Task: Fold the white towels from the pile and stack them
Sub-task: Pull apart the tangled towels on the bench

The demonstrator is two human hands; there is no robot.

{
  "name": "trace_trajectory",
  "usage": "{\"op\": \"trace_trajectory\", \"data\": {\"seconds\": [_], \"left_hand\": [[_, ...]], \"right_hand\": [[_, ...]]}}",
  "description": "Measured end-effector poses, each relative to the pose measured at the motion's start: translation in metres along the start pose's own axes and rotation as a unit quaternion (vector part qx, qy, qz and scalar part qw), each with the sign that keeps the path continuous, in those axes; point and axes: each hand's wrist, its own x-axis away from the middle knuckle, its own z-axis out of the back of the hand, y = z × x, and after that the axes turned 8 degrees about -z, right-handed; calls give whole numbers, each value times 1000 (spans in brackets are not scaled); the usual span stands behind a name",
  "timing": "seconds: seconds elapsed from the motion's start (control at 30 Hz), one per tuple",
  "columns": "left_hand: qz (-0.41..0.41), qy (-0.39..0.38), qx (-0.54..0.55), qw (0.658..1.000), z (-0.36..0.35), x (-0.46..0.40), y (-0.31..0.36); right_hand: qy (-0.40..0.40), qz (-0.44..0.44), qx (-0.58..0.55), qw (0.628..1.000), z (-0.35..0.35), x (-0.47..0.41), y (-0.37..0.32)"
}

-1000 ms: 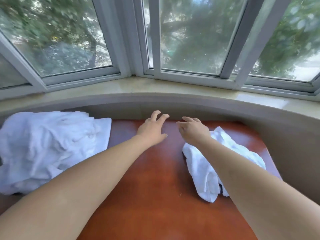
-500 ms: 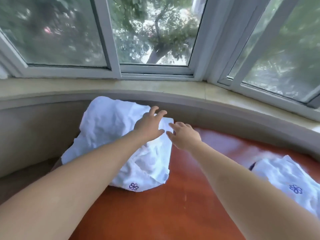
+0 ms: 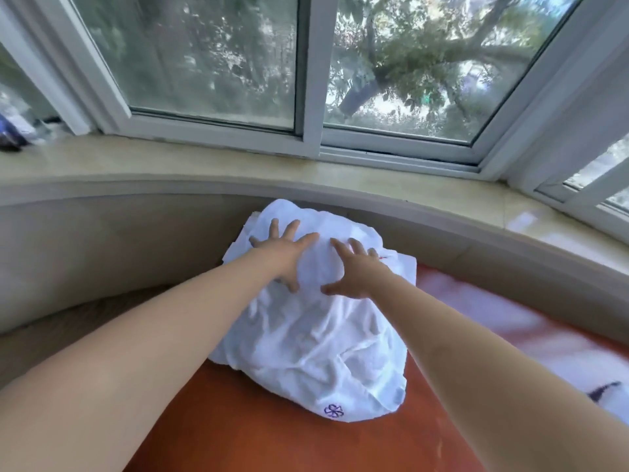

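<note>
A crumpled pile of white towels (image 3: 316,338) lies on the reddish-brown table (image 3: 238,430), against the curved wall under the window. A small purple flower mark shows on its near corner. My left hand (image 3: 280,252) rests on the top of the pile with fingers spread. My right hand (image 3: 354,269) lies beside it on the same bulge of cloth, fingers spread too, thumb pointing toward the left hand. Neither hand has cloth gathered in its fingers. A second white towel (image 3: 612,400) shows only as a sliver at the right edge.
A beige stone window sill (image 3: 238,168) curves round behind the table, with white window frames above it. Some dark small items (image 3: 13,131) sit on the sill at far left. The table's left edge drops off beside the pile.
My view swung left, from the table's middle to the pile. Both hands moved from above the table onto the top of the pile and spread out on it.
</note>
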Motion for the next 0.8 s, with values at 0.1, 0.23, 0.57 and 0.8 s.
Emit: {"op": "trace_trajectory", "data": {"seconds": [0.1, 0.23, 0.57, 0.8], "left_hand": [[-3, -31, 19, 999, -8, -20, -20], [-27, -45, 25, 998, -19, -42, -32], [-27, 9, 65, 997, -28, -64, -48], [10, 61, 161, 985, -38, -53, -51]], "right_hand": [[-48, -36, 4, 998, -8, -27, -11], [-77, -51, 36, 995, -20, -55, -15], [-25, -69, -32, 997, -39, -84, -23], [31, -64, -46, 996, -42, -67, -31]]}}
